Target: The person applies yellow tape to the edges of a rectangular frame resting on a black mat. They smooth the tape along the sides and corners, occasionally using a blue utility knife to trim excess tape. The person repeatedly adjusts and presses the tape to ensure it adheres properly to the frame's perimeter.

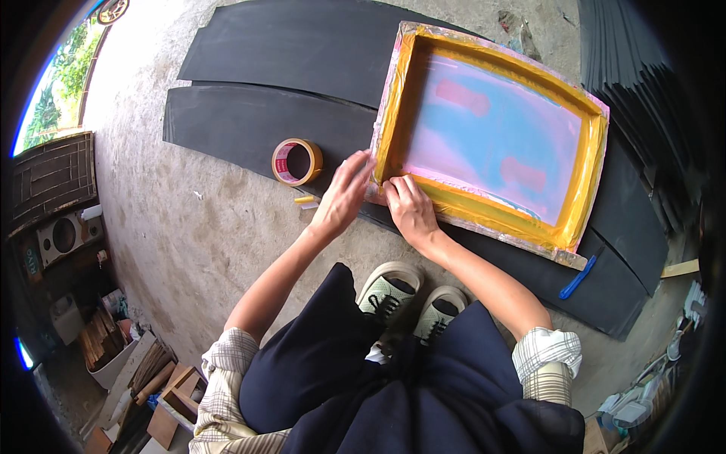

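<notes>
A screen-printing frame (552,246) with a pink and blue mesh lies tilted to the right on black sheets. Yellow tape (484,212) lines its inner walls. At the near left corner, the curled fingers of my right hand (411,208) press against the taped inner edge; what they pinch, if anything, is hidden. Beside the frame's left side is my left hand (342,195), its fingers stretched upward and slightly blurred, holding nothing visible. A roll of tape (314,161) sits left of that hand. Below the roll is a small yellow piece (305,200).
Black sheets (249,113) spread over the concrete floor (197,250). A blue utility knife (576,278) rests near the frame's lower right corner. Stacked dark sheets (650,121) stand at the right. Wood scraps (170,408) and a speaker box (68,233) line the left side. My shoes (389,291) are close below.
</notes>
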Motion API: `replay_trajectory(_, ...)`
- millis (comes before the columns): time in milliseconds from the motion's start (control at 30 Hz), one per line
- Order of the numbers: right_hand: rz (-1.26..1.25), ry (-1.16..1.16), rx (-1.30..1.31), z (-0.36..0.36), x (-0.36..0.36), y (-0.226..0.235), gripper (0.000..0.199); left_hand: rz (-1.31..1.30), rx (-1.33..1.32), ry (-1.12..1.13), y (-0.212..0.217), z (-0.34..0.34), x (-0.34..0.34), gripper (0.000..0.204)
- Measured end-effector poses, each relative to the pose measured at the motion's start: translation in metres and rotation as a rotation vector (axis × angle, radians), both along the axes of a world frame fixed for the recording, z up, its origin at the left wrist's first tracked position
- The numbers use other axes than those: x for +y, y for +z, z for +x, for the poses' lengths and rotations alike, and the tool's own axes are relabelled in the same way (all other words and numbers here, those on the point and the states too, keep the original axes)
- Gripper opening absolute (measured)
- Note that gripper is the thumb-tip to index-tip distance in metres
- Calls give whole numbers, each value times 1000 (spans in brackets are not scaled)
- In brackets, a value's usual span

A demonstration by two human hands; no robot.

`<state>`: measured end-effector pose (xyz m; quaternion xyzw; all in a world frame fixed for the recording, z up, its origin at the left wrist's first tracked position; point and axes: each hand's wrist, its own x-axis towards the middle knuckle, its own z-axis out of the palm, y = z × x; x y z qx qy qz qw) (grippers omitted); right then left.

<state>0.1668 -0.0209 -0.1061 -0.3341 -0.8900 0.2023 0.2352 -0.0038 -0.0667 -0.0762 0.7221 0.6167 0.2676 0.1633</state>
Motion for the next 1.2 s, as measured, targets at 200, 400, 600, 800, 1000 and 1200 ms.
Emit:
replay_trajectory(200, -215, 12, -29, 2, 1, 5, 8, -81, 407, -226, 1, -2, -17, 54)
replay_trajectory(400, -244, 51, -52, 36, 9, 9, 23, -112, 464, -237, 5, -1, -15, 58)
replay_trajectory(600, -425, -46, -30, 75, 17, 29, 19, -107, 373, -145, 10, 9, -14, 52)
replay_trajectory(800, -467, -90, -34, 69, 21, 24, 17, -93, 39, -291, 3, 47, 25, 29)
replay_trajectory(1000, -445, -173, -18, 115, 21, 30, 16, -92, 137, -322, -14, 48, 25, 22)
replay_trajectory(1200, -418, -461, -170, 206, 22, 48, 12, -120, 116, -352, -10, 48, 29, 19)
